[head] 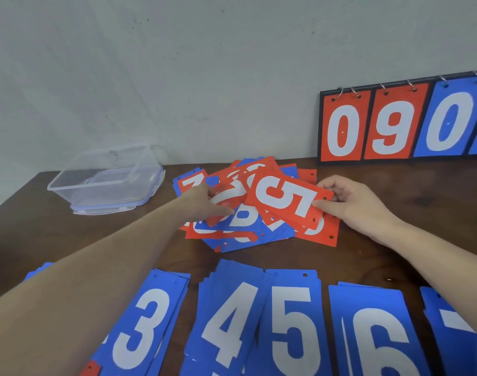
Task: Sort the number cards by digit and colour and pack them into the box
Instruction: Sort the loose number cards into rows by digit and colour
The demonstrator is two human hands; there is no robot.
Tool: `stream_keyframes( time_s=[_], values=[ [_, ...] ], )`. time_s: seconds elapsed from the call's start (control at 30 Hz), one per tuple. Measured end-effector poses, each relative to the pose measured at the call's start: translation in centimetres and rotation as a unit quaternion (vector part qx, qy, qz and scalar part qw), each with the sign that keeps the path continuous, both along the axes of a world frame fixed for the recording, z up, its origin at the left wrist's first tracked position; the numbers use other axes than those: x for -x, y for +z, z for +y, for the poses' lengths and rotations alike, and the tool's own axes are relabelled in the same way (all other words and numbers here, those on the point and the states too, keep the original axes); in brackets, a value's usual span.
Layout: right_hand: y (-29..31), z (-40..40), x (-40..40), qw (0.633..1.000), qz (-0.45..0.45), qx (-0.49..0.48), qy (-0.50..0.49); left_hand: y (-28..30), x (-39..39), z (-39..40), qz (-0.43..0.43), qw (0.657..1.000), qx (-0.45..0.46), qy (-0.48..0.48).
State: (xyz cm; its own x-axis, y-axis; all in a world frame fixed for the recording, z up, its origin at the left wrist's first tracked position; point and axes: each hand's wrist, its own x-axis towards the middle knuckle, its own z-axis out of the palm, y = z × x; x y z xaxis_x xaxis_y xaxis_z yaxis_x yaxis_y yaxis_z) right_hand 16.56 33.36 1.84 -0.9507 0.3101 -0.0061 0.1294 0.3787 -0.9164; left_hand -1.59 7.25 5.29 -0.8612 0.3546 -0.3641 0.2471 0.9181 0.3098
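Fingers of my right hand [351, 204] pinch the red 5 card [286, 202]; my left hand [207, 200] presses straight fingers onto the mixed pile [248, 226] on the desk [367, 256].

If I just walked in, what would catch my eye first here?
Probably the red card with a white 5, pinched by the right hand over a jumbled red and blue pile mid-table. Then the neat blue stacks along the near edge, and the scoreboard against the wall.
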Motion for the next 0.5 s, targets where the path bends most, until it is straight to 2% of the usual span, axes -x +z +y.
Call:
stream_keyframes(
  time_s=[0.13, 0.3, 0.4, 0.5],
  values=[
    [0.0, 0.1, -0.2, 0.999, 0.011, 0.033, -0.001, 0.4, -1.0, -0.3, -0.003, 0.998, -0.046, 0.036],
    [1.1, -0.4, -0.5, 0.987, -0.001, 0.160, -0.028, 1.0, -2.9, -2.2, -0.027, 0.984, -0.153, 0.089],
    [1.8, -0.7, -0.7, 0.989, -0.039, 0.139, -0.035, 1.1, -4.2, -3.5, 0.000, 0.976, -0.192, 0.107],
    [2.3, -1.4, -1.3, 0.992, -0.067, 0.106, -0.012, 1.2, -6.3, -5.0, -0.019, 0.952, -0.278, 0.128]
  ],
)
